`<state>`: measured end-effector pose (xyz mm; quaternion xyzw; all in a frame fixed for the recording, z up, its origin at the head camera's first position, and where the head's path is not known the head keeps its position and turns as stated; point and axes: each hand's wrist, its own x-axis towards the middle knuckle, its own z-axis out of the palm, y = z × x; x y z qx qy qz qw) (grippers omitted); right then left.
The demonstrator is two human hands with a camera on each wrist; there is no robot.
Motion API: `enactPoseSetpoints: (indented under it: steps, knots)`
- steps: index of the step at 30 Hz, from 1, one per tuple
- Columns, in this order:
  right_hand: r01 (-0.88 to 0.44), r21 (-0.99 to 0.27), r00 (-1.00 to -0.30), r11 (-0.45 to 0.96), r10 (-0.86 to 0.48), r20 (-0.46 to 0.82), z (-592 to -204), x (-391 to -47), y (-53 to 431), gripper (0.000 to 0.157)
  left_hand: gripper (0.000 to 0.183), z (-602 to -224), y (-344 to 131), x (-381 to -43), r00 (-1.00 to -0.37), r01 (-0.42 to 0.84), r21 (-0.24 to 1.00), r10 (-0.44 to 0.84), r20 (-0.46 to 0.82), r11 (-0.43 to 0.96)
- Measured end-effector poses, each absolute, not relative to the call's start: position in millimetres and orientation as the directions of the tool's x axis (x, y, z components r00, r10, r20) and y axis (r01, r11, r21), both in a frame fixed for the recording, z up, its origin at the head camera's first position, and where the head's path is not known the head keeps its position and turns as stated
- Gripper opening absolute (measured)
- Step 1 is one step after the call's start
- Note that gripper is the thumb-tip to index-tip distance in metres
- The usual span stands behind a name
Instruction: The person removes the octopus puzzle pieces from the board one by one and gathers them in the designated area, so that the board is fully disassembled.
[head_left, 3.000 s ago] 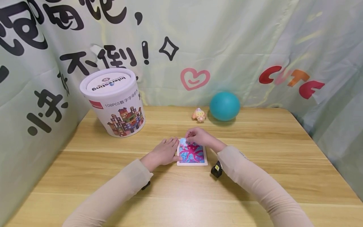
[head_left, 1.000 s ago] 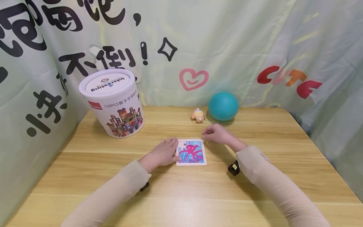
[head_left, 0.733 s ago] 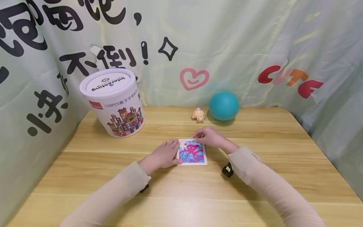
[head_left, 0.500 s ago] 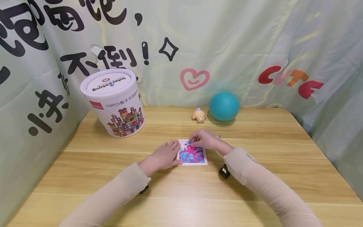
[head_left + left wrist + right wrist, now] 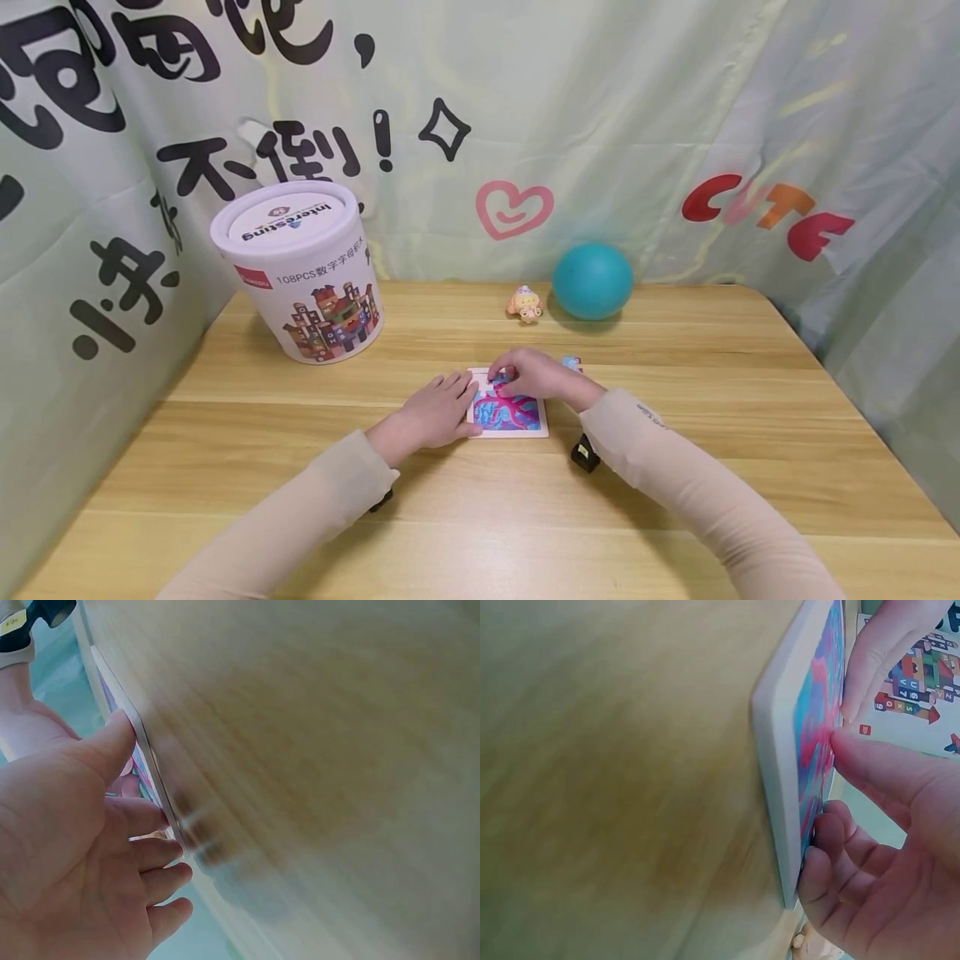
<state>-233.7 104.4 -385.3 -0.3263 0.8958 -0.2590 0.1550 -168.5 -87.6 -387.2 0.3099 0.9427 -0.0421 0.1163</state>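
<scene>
A small square puzzle (image 5: pixel 510 433) with a pale frame and a pink octopus on blue lies flat on the table. Its upper left corner shows a bare pale patch. My left hand (image 5: pixel 435 411) rests along the puzzle's left edge, fingers stretched and thumb near the lower corner. Over the upper part, my right hand (image 5: pixel 534 373) has bent fingers and its thumb (image 5: pixel 862 754) touching the picture. Whether they pinch a piece there is hidden. One loose puzzle piece (image 5: pixel 572 363) lies on the table behind the right hand, partly covered.
A large white block bucket (image 5: pixel 307 275) stands at the back left. Behind the puzzle are a small doll figure (image 5: pixel 525 305) and a teal ball (image 5: pixel 592 282). A printed curtain (image 5: pixel 622 125) hangs behind the wooden table (image 5: pixel 465 517).
My right hand moved from the puzzle's upper left to just right of it, then back left over the picture. A loose piece now shows on the table there. My left hand stays nearly still.
</scene>
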Motion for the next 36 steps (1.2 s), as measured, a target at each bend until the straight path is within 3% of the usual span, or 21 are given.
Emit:
enactPoseSetpoints:
  steps: [17,24,36]
  knots:
    - [-0.440,-0.598,-0.784,0.670,-0.611,-0.108,-385,-233,103,0.021,0.071,-386,-87,-168,-0.780,0.597,-0.022,0.573,-0.251,0.802]
    - [-0.325,-0.685,-0.849,0.652,-0.521,-0.093,-389,-236,110,0.013,0.071,-385,-87,-168,-0.784,0.588,-0.010,0.566,-0.254,0.809]
    - [-0.208,-0.813,-0.862,0.545,-0.495,-0.111,-386,-236,127,0.009,0.071,-386,-88,-168,-0.782,0.589,0.003,0.571,-0.250,0.808]
